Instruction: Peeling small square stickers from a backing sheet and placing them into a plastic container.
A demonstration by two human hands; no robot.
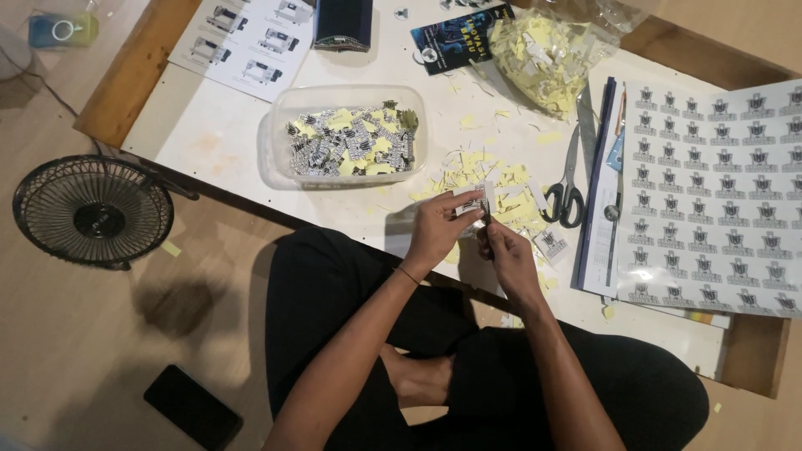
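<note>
A person sits cross-legged on the floor at a low white tabletop (217,134). The left hand (434,230) pinches a small printed sticker with a pale yellow backing (474,203), fingers closed on its edge, just above the tabletop's near edge. The right hand (505,255) meets it from below, fingertips closed on the same sticker, seemingly peeling it.

A clear plastic tub (347,134) beyond the hands is well filled with finished small stickers, so much appears done. Yellow backing scraps (501,179) litter the tabletop around the hands. To the right lie black-handled scissors (568,196) and a large uncut sheet of printed stickers (710,192), so plenty seems left.
</note>
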